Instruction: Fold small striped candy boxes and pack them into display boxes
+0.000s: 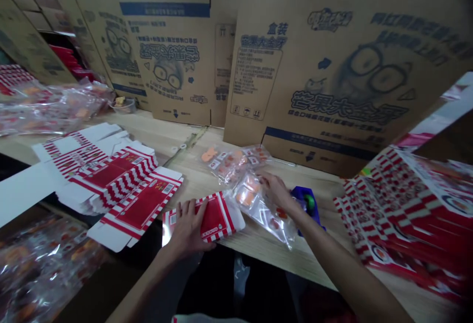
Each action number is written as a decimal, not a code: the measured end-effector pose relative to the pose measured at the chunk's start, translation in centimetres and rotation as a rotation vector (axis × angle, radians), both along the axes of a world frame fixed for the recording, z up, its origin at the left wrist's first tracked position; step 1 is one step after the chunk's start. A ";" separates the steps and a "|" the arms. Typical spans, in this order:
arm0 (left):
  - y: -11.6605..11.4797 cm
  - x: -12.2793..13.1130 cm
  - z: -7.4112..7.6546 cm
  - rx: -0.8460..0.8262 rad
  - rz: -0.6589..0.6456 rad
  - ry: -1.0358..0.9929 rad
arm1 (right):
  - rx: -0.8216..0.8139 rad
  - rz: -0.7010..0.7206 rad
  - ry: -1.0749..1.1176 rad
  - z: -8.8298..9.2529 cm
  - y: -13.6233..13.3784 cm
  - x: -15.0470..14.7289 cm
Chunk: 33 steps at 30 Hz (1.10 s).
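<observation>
A flat-lying red-and-white striped cardboard box [216,214] rests at the near edge of the pale wooden tabletop [162,128], with the left hand's [190,227] fingers clasping it across its width. Just beside it, the right hand [275,191] is at a clear plastic bag of orange pieces [249,192]; its fingertips touch the bag's far end — whether they pinch it, I cannot tell. More clear bags [232,160] lie behind, towards the far edge, where tall brown printed cardboard cartons [332,86] wall off the space beyond. A blue tape dispenser [300,193] sits close by the right forearm. Stacked striped flat cartons [121,170] crowd the left side, a striped box pile [406,214] the right end — and bagged goods [55,106] heap near the far left corner.
</observation>
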State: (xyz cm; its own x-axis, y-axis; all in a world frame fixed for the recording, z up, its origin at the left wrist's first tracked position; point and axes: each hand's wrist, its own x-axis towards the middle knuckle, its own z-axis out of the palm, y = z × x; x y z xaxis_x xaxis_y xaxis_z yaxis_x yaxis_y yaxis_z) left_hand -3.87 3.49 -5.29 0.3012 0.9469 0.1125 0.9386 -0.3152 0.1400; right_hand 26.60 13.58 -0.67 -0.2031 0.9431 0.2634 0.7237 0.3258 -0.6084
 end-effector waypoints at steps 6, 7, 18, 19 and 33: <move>-0.8 1.1 0.1 -0.010 -0.026 0.004 | -0.066 0.033 0.071 -2.7 -1.9 0.7; -0.9 1.1 0.1 -0.007 -0.028 0.005 | -0.069 0.028 0.071 -2.6 -2.0 0.9; -1.3 0.9 0.0 -0.019 -0.024 0.029 | -0.040 -0.012 -0.075 -1.2 -3.0 2.2; -1.3 1.1 0.1 -0.026 -0.020 0.031 | -0.056 0.013 -0.068 -1.3 -3.1 2.0; -1.2 3.1 -0.3 -0.052 -0.044 0.009 | -0.281 0.361 -0.335 -3.4 -6.2 -1.4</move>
